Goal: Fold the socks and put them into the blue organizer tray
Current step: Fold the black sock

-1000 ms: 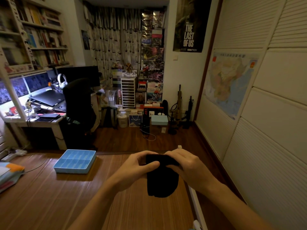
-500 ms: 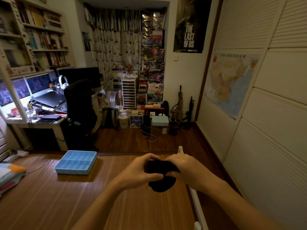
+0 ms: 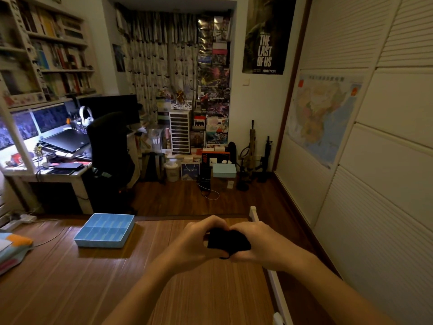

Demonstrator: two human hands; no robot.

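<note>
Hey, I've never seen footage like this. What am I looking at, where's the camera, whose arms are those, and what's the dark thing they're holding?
There is no machine here. A person wears a wide-angle camera on the head, looking forward and down, so the two bare arms coming in from the bottom are their own. The left hand and right hand meet over a wooden table, and both grip a bunched black sock between them. Further left on the table sits a blue organizer tray with dividers; no sock shows in it. A colourful stack lies at the table's left edge, too blurred to identify. Behind is a room with a desk and chair.
</note>
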